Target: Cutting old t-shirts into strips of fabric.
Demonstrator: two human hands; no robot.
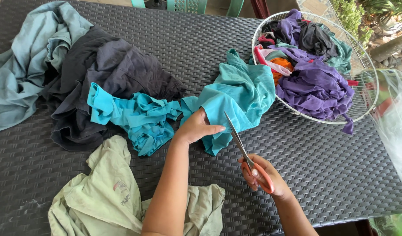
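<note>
Nearest, pale green garment, uncut. Left hand pinning teal cloth flat mid-table; right hand gripping orange-handled scissors, blades nearly closed beside the cloth's edge. Teal strips already piled; wire basket heaped with scraps; probably partway, with grey garments untouched.

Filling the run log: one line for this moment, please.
left hand: pressing teal cloth | right hand: holding scissors, blades at cloth edge | wire basket: scraps

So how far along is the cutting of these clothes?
Looks partway. Done: teal strips piled on the table and mixed scraps fill the wire basket. In hand: the left hand pins the teal cloth while the right hand holds orange-handled scissors. Left: dark, grey-blue and pale green garments, seemingly uncut.
</note>
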